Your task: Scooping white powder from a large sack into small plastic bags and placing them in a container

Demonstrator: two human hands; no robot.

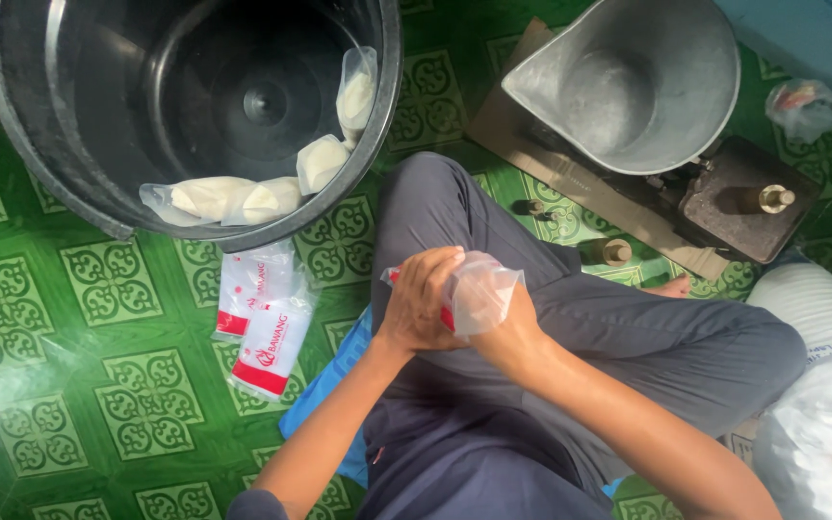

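Filled bags (pixel 243 197) in bucket (pixel 40 144), scale (pixel 724 193) right.

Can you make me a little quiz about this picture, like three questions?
1. True or false: the black tub holds filled bags.
2. What do the left hand and right hand hold together? A) a bottle B) a clear plastic bag C) a spoon
3. Fill in: the empty bags lie on the green tiled ____, just below the tub.

Key:
1. True, several white-filled bags rest against its inner wall.
2. B
3. floor
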